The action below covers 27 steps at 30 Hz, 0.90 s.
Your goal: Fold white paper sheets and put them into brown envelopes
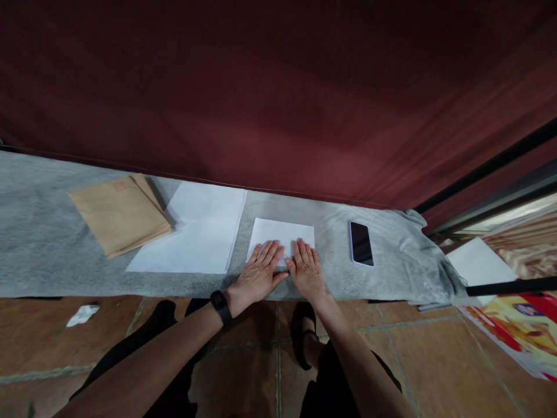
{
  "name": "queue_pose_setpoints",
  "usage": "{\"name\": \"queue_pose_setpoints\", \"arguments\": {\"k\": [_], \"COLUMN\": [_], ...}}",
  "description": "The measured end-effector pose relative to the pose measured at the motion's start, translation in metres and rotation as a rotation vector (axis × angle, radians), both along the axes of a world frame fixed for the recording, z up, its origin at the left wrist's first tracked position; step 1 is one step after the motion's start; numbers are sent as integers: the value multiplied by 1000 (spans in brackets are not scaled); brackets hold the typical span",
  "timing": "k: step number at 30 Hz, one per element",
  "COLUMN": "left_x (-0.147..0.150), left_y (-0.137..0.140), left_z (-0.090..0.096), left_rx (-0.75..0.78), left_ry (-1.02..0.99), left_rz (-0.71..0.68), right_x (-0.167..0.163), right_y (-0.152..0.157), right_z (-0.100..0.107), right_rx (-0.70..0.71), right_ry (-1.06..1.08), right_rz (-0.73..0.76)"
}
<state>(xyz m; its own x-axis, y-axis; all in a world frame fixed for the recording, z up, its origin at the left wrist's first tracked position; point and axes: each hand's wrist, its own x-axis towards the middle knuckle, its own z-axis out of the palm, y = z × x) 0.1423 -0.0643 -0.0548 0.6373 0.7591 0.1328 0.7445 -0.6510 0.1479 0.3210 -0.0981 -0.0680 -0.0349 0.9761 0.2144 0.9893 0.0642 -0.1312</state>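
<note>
A small white sheet of paper [282,228], possibly folded, lies on the grey cloth in front of me. My left hand [260,270] rests flat on its lower left part, fingers stretched out. On the lower right part lies my right hand [306,270], also flat with fingers extended. The two thumbs come close together near the paper's front edge, which the hands partly cover. Left of the hands is a stack of larger white paper [200,232]. Brown envelopes [122,217] overlap that stack's left side.
A phone [361,244] in a pale case lies to the right on the grey cloth [400,249]. A dark red curtain-like fabric [278,116] rises along the back edge. Black bars [513,286] and a colourful printed box [522,331] are at the right. A white scrap [82,315] lies on the tiled floor.
</note>
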Motion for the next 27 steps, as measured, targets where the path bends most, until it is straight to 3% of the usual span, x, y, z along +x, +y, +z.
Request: {"name": "queue_pose_setpoints", "arguments": {"k": [7,16,23,27], "left_x": [-7,-4,14,23], "left_y": [2,10,21,30], "left_z": [3,1,7,8], "left_rx": [1,1,-1,-10], "left_ry": [26,39,7,1], "left_rz": [28,144,118,110], "right_x": [17,20,-3,-12], "right_y": [-3,0,16,22], "right_z": [-4,9,21,18], "right_rx": [21,-4,-60,-81], "right_ry": [-15,19,130,136], "right_rz": [-67,-160,-19,-25]}}
